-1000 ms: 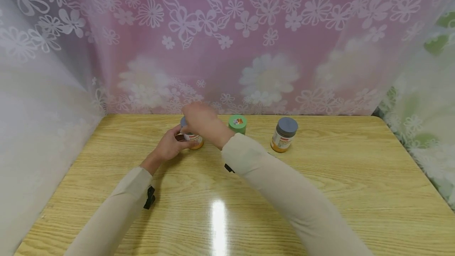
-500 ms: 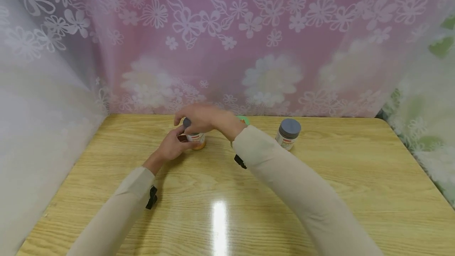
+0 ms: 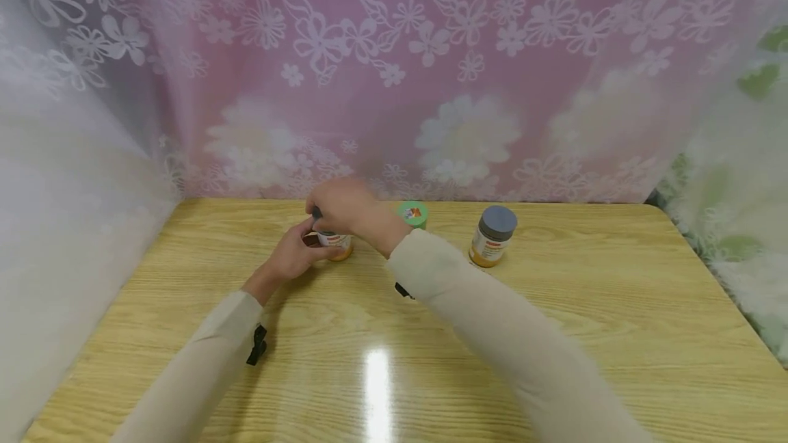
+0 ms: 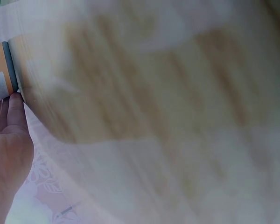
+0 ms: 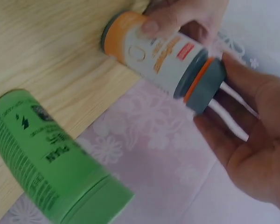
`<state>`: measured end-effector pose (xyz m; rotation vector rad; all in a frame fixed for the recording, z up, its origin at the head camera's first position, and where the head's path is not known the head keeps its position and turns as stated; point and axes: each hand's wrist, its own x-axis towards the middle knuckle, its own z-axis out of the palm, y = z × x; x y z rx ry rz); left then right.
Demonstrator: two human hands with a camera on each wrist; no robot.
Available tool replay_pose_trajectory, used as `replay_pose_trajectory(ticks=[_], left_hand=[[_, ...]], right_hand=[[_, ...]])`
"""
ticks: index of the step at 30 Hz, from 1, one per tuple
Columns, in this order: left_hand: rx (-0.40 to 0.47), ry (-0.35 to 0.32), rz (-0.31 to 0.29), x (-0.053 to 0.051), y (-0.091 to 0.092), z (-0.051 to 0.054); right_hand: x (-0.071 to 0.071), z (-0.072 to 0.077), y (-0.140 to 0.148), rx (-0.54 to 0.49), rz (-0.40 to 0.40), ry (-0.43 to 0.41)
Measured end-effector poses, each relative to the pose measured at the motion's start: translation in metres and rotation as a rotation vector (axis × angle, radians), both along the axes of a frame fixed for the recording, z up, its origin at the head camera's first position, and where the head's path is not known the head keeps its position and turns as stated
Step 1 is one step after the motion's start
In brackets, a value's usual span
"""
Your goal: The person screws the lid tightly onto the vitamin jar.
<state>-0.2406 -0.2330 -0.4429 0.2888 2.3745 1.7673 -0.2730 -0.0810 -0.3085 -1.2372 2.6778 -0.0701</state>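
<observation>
In the head view my left hand [image 3: 292,253] holds a white and orange jar [image 3: 335,240] upright at the left rear of the table, thumb in front of its side. From above, my right hand [image 3: 347,207] covers most of its dark grey lid. The right wrist view shows this grip from close by: fingers and thumb of my right hand [image 5: 261,130] pinch the lid [image 5: 207,86], and an orange ring shows between lid and grey neck. My left hand [image 4: 11,154] appears at the edge of the left wrist view, touching the jar [image 4: 1,70].
A green canister [image 3: 412,215] stands just right of my right hand, partly behind the forearm. Farther right is a second jar [image 3: 492,236] with a grey lid. The wooden table [image 3: 332,333] ends at a pink flowered curtain [image 3: 382,122].
My right hand shifted and reset its fingers over the lid half a second ago, then moved back around it. My left hand has stayed on the jar, which keeps its place.
</observation>
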Motion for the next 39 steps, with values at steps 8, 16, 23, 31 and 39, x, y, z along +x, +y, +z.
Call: replay_pose_trajectory(ticks=[8,16,23,31,39], left_hand=[[-0.078,0.022,0.028,0.001,-0.002,0.001],[-0.157,0.052,0.031,-0.001,0.0,0.005],[-0.112,0.016,0.021,-0.001,-0.001,0.001],[-0.026,0.001,0.009,0.002,-0.003,-0.001],[0.005,0.004,-0.012,-0.001,-0.001,-0.002]], right_hand=[[0.023,-0.005,-0.02,0.054,-0.228,0.183],[0.025,-0.005,-0.028,0.084,-0.329,0.197],[0.019,-0.013,-0.017,-0.037,-0.349,0.138],[0.005,-0.005,-0.001,0.049,0.027,0.068],[-0.006,0.009,0.011,0.021,0.103,-0.184]])
